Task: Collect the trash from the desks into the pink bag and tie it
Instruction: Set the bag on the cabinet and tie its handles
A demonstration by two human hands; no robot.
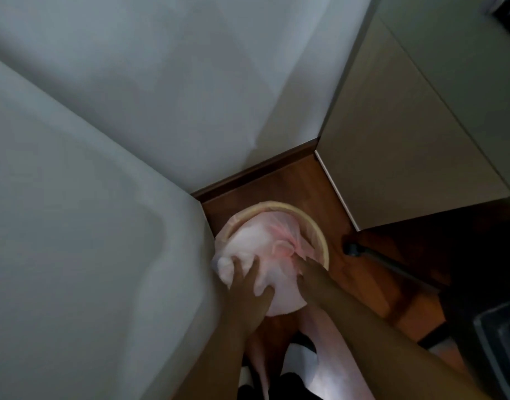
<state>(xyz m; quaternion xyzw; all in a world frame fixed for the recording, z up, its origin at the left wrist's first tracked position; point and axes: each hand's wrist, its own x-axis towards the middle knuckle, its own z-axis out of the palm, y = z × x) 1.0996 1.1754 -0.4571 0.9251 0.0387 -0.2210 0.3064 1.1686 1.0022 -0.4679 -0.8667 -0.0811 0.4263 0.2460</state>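
Here, nearest the camera, two bare forearms reach down and forward to a round bin on the floor. The left hand (249,284) lies on the near-left side of the pink bag (248,241), its fingers (238,268) spread wide and dug into the plastic, the thumb set apart lower down, so that the film bulges between them in a grip. The right hand (310,274) comes in from the right and reaches the bunched, darker pink neck of the bag; it seems to pinch those folds, though blur hides the fingertips.

The bag is full and rounded. It sits in the bin (277,204) with its bulk spilling over the near-left rim, so its long axis runs from near-left to far-right. The gathered neck faces up and toward the right, and pleats fan out from it across the top.

The bin stands on a brown wooden floor (300,183), close against a pale wall (161,82) on the left. A dark skirting board (256,171) runs along the corner just beyond it. To the right of the bin a dark castor (349,248) rests on the floor, and further off rises a beige cabinet (392,140)
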